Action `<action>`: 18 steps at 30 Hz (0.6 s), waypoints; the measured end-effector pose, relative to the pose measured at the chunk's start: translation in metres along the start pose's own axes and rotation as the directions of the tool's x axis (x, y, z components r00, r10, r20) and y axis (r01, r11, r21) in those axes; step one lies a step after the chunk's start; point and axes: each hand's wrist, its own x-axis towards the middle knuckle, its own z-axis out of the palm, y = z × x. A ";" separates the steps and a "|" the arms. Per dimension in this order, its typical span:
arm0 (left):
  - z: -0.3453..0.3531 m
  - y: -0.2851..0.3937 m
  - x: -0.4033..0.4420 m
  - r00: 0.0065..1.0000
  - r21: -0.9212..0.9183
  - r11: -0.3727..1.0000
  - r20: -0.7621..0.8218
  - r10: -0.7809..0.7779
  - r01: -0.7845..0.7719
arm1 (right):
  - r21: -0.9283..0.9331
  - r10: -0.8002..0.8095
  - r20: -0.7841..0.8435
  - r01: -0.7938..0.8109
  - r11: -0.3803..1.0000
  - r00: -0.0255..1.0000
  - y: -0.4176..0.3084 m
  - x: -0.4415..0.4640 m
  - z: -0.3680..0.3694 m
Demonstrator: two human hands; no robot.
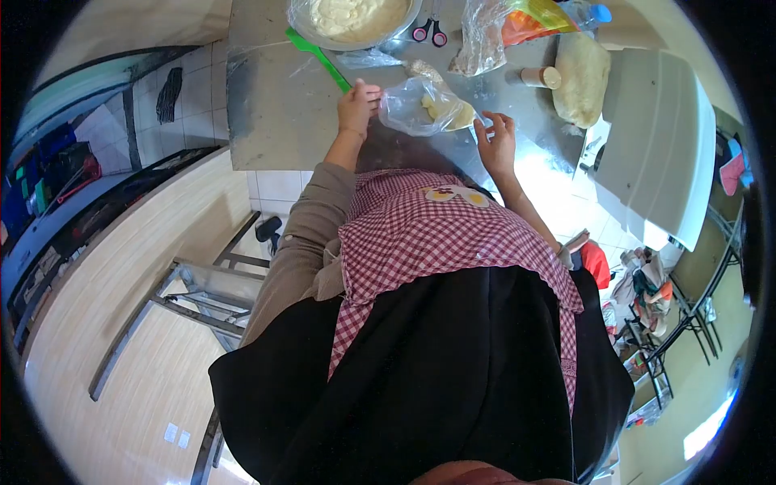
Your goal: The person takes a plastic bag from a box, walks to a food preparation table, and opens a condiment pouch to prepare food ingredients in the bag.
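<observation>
A clear plastic bag (pixel 402 107) lies on the metal table, with a pale cream-coloured mixture (pixel 446 111) in its right part. My left hand (pixel 358 109) is closed at the bag's left edge, fingertips against the plastic. A green spatula (pixel 322 61) slants from the bowl's side down to this hand; whether the hand also touches its handle, I cannot tell. At the bag's right end, the fingers of my right hand (pixel 497 139) pinch the plastic. Above stands a metal bowl (pixel 415 18) of pale, thick mixture (pixel 356 18).
Pink-and-black scissors (pixel 430 34) lie beyond the bag. Further right are a crumpled plastic bag (pixel 482 40), an orange-yellow packet (pixel 535 23), a blue-capped bottle (pixel 596 14), a small cylindrical container (pixel 540 78) and a large wrapped pale block (pixel 580 79). A white appliance (pixel 659 137) stands to the right.
</observation>
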 end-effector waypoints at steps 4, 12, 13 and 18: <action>-0.035 0.011 -0.024 0.999 -0.055 0.998 -0.047 0.007 -0.009 | 0.041 -0.028 -0.003 0.028 0.999 1.000 0.002 -0.004 -0.001; -0.119 -0.123 -0.101 0.808 0.430 0.896 -0.486 0.334 -0.111 | 0.274 0.044 0.306 -0.132 0.953 0.951 0.020 -0.044 -0.026; -0.122 -0.138 -0.102 0.858 0.365 0.930 -0.489 0.158 0.038 | 0.223 0.136 0.408 -0.243 0.944 0.903 0.022 -0.053 -0.033; -0.102 -0.201 -0.084 0.951 0.452 0.836 -0.147 -0.273 0.310 | 0.078 0.328 0.693 -0.519 0.851 0.642 0.046 -0.091 -0.049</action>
